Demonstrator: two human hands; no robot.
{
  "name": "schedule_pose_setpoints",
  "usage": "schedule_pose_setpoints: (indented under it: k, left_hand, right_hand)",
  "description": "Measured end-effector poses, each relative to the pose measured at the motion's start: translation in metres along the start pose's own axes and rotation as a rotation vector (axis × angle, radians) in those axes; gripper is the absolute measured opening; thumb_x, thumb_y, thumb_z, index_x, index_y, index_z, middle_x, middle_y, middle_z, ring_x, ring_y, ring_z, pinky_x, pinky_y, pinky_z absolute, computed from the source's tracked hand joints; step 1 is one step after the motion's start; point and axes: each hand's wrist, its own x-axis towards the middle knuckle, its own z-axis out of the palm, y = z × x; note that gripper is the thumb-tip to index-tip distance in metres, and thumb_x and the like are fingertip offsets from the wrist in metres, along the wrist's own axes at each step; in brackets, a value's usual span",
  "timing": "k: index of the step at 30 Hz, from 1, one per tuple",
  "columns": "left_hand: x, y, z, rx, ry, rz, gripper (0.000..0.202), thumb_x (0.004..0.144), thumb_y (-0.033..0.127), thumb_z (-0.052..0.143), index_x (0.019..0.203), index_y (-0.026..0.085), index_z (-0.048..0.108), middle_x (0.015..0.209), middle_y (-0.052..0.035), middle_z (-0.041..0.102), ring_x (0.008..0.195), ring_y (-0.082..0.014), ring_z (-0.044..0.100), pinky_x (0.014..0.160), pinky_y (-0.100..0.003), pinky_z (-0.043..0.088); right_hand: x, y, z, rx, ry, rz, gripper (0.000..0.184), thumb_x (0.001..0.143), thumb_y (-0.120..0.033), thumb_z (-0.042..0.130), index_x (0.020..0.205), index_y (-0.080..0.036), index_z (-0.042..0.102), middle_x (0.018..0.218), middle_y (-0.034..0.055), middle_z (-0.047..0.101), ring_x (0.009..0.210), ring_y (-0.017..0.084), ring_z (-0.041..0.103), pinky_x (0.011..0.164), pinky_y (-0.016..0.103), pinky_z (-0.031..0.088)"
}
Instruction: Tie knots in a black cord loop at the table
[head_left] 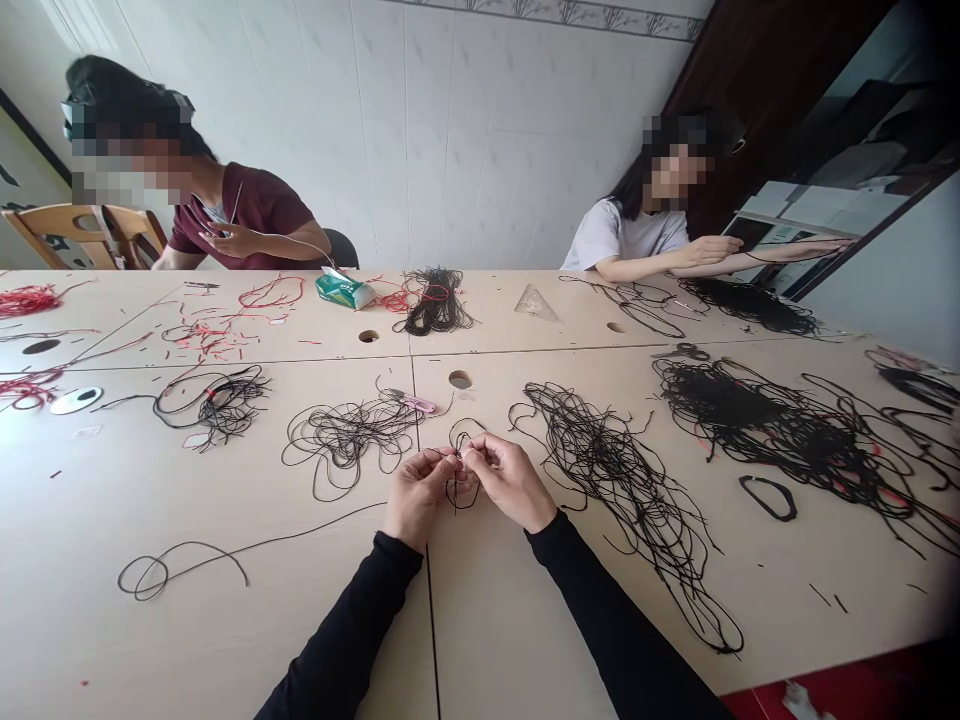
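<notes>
My left hand [417,492] and my right hand [507,480] meet over the middle of the table, fingers pinched together on a thin black cord [459,470]. The cord loops up above my fingertips and hangs in a small loop below them. Both arms wear black sleeves. A loose tangle of black cord [346,436] lies just left of my hands. A long heap of black cord [628,490] lies to the right.
A pink-handled tool [417,403] lies beyond my hands near a table hole [460,380]. A single long black cord [196,556] trails at the near left. Red cords [225,322] and a green tissue pack [343,289] lie further back. Two people sit across the table.
</notes>
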Motion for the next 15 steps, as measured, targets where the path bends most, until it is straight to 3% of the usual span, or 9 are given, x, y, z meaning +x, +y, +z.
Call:
schedule_pose_setpoints:
  k: [7,15]
  left_hand:
    - [0.0020,-0.0032,-0.0030,0.015,-0.002,0.015,0.037,0.065,0.031,0.080,0.093,0.011,0.067,0.073,-0.0032,0.068,0.062,-0.0130,0.063,0.070,-0.031,0.056]
    - [0.0006,-0.0008,-0.0001,0.031,-0.007,0.034,0.032,0.063,0.032,0.081,0.082,0.011,0.066,0.073,-0.0035,0.067,0.064,-0.0125,0.062,0.069,-0.031,0.057]
  right_hand:
    - [0.0002,-0.0043,-0.0005,-0.006,0.003,-0.025,0.021,0.084,-0.035,0.055,0.074,-0.017,0.058,0.070,0.0009,0.062,0.063,0.014,0.058,0.059,0.025,0.050]
    - [0.0003,-0.0032,-0.0013,0.086,-0.035,0.041,0.021,0.083,-0.037,0.057,0.079,-0.017,0.059,0.067,-0.0004,0.060,0.058,0.014,0.057,0.055,0.025,0.048]
